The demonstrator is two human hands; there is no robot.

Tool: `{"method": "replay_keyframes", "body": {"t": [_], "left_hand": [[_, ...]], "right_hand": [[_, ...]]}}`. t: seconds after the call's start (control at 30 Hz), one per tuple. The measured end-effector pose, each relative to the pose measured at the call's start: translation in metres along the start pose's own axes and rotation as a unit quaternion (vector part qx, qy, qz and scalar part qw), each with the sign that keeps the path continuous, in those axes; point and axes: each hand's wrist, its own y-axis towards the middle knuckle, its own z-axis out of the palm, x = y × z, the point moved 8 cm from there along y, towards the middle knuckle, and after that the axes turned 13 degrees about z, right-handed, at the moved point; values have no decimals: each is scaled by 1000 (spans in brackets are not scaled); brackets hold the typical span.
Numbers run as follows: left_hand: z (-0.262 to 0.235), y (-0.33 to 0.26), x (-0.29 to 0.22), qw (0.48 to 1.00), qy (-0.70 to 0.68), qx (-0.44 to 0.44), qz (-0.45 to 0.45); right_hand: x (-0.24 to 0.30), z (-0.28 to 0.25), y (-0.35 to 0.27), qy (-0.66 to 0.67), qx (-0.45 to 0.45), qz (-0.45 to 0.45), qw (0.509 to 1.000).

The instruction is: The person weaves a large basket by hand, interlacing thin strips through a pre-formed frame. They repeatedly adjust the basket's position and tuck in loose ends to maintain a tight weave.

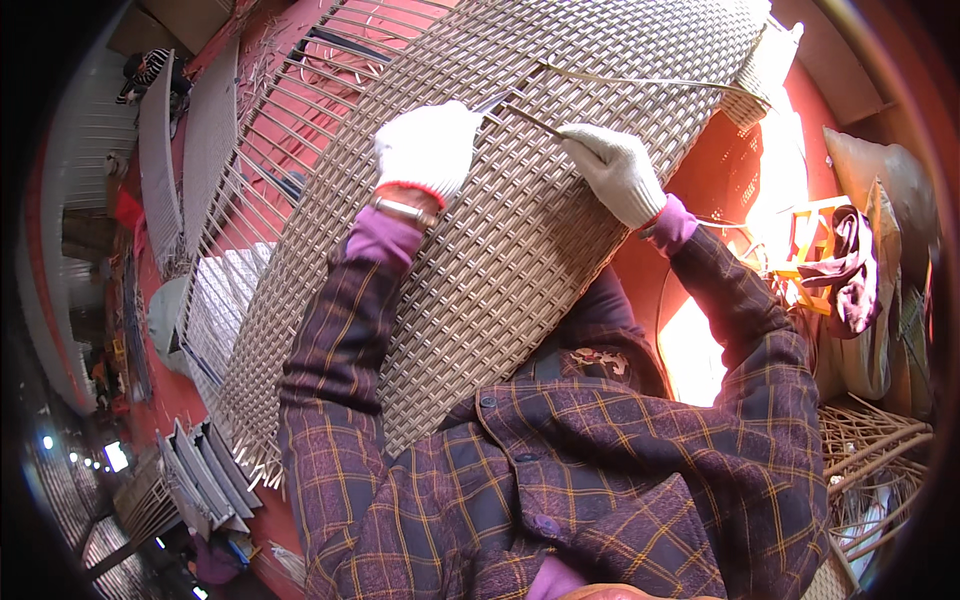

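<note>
A large grey-brown woven wicker panel (480,240) spreads in front of me, its weave light and dark. My left hand (425,150), in a white knit glove with a red cuff, is closed at the panel's upper middle. From its fingers a slim metal tool (492,103) points right, onto the weave; its grip is hidden in the glove. My right hand (612,172), gloved too, pinches the end of a flat wicker strip (535,122) that runs up left to the tool's tip. Another loose strip (640,80) curves over the panel toward the right edge.
Bare frame rods (240,175) stick out along the panel's left side over a red floor (160,380). Farther left, grey panels (210,150) stand upright, with a person (160,75) behind. To my right are a yellow-orange stool (815,250) with a dark cloth and bundled canes (870,450).
</note>
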Motion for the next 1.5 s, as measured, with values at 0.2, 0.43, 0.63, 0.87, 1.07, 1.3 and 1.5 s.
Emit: {"method": "replay_keyframes", "body": {"t": [0.2, 0.43, 0.63, 0.87, 1.07, 1.3, 1.5], "left_hand": [[17, 43, 3, 997, 41, 64, 15], [29, 75, 3, 995, 16, 102, -9], [50, 58, 2, 998, -50, 35, -34], [66, 81, -4, 998, -49, 15, -25], [86, 85, 12, 982, -138, 70, -112], [84, 78, 19, 967, -199, 38, -152], [86, 70, 17, 961, -220, -15, -166]], "right_hand": [[-5, -2, 1, 31, 0, 33, 999], [-7, -2, 0, 46, 20, 64, 997], [-10, -2, 3, 79, 29, 77, 994], [-24, 4, 11, 205, 97, 196, 954], [-4, -36, 71, -118, -19, 73, 990], [17, -28, 130, -394, -29, -77, 915], [1, -19, 176, -457, 50, -52, 886]]}}
